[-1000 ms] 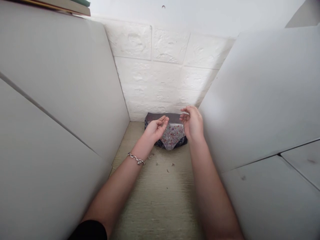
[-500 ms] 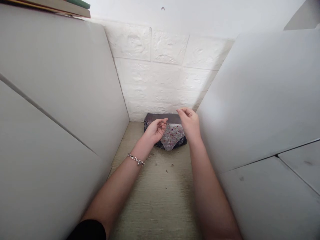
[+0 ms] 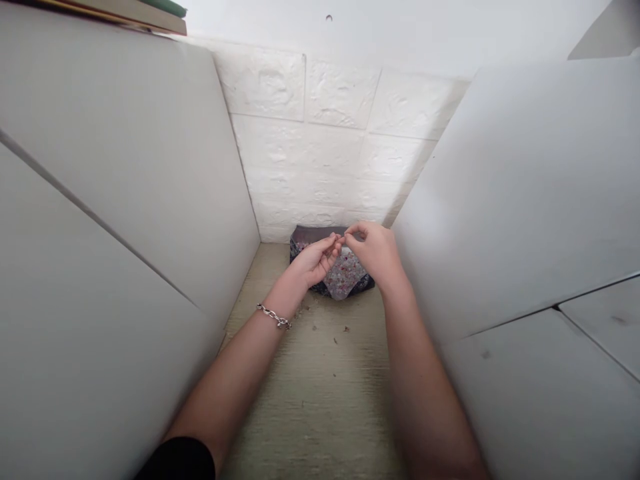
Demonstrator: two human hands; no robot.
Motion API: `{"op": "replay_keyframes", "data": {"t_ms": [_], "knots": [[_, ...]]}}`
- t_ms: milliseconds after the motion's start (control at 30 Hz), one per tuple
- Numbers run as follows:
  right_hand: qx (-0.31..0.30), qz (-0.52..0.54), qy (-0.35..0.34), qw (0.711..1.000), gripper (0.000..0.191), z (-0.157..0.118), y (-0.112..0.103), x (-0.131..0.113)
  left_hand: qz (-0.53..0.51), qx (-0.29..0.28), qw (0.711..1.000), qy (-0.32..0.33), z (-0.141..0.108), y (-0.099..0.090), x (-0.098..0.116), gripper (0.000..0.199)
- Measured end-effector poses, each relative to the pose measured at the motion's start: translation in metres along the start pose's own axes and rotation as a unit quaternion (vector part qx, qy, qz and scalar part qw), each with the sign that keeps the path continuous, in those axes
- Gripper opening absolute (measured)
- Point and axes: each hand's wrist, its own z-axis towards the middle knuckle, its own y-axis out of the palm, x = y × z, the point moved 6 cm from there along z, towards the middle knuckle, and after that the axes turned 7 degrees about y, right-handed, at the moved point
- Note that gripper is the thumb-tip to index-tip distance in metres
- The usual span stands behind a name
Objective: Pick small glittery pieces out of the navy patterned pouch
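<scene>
My left hand (image 3: 320, 260) is held palm up with its fingers curled, thumb and fingertips closed together over the box. A silver chain bracelet (image 3: 273, 316) circles that wrist. Fingertip to fingertip with it, my right hand (image 3: 373, 248) is closed in a pinch. Whatever lies between the fingers of either hand is too small to make out. Below both hands stands a dark patterned fabric box (image 3: 367, 285) with a grey inner side. A clear bag of small multicoloured beads (image 3: 343, 275) rests in it and hangs over its front edge.
White panels (image 3: 125, 133) (image 3: 525, 187) rise on the left and right. Behind the box is a white brick-textured wall (image 3: 320, 153). Small dark crumbs (image 3: 346, 329) lie on the pale wooden floor (image 3: 300, 400). Books (image 3: 155, 15) rest on the left panel's top.
My right hand has moved left and slightly down, bringing its pinched fingertips to those of my left hand. The left hand's fingers have shifted a little to the right.
</scene>
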Motion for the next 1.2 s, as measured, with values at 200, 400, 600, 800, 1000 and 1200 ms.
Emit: {"op": "replay_keyframes", "data": {"t_ms": [200, 400, 600, 800, 1000, 1200], "knots": [[-0.008, -0.023, -0.018, 1.0, 0.019, -0.002, 0.0, -0.003, -0.017, -0.019, 1.0, -0.013, 0.0, 0.003, -0.002, 0.014], [-0.013, -0.024, -0.036, 0.999, 0.02, -0.003, -0.001, -0.007, -0.004, -0.028, 0.999, -0.027, -0.001, 0.004, -0.003, 0.019], [-0.019, -0.034, -0.045, 0.998, 0.02, -0.003, -0.002, -0.011, -0.001, -0.032, 0.999, -0.034, -0.001, 0.004, -0.003, 0.019], [-0.017, -0.046, -0.054, 0.997, 0.019, -0.003, -0.003, -0.012, 0.006, -0.031, 0.999, -0.025, 0.002, 0.002, -0.003, 0.017], [-0.03, -0.043, -0.056, 0.997, 0.02, -0.004, -0.002, -0.015, 0.002, -0.029, 0.999, -0.022, -0.001, 0.004, -0.003, 0.017], [-0.031, -0.041, -0.053, 0.997, 0.021, -0.004, -0.002, -0.014, -0.002, -0.033, 0.999, -0.024, -0.001, 0.005, -0.003, 0.016]]}}
